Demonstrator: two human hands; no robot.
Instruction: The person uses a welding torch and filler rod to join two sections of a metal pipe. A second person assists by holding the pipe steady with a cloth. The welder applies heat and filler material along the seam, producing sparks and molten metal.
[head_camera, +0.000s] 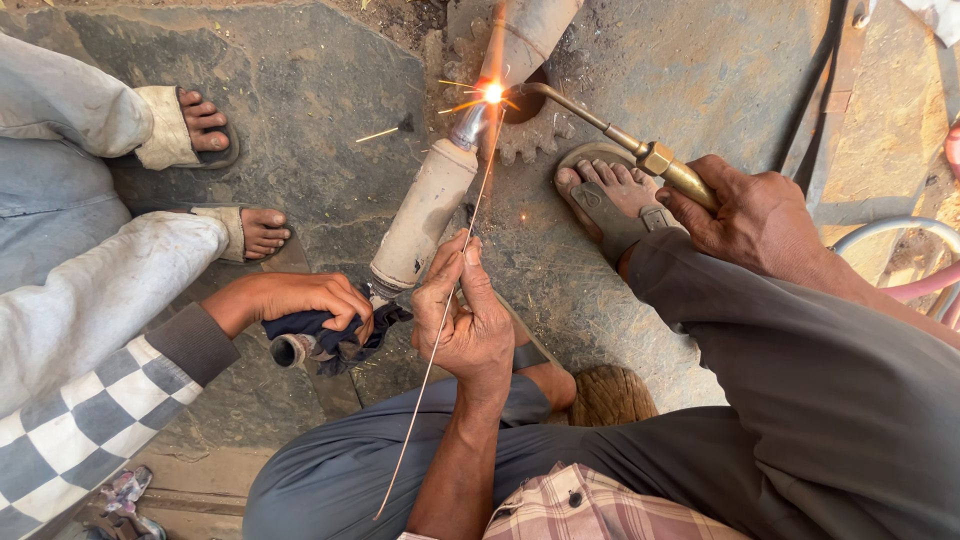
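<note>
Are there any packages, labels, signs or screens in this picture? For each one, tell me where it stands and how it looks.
None: no package, label, sign or screen is in view.
Only work things show: the left hand pinches a thin filler rod, the right hand holds a brass torch, whose flame meets a beige metal pipe on the stone floor.
Another person's hand grips the pipe's near end with a dark cloth.

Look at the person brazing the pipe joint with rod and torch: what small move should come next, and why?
Probably feed the thin filler rod slightly further into the glowing spot. The left hand pinches the rod, whose tip meets the sparks at the joint of the cylindrical pipe, while the right hand holds the brass torch aimed there. A co-worker's hand steadies the pipe's end with a dark cloth.
</note>
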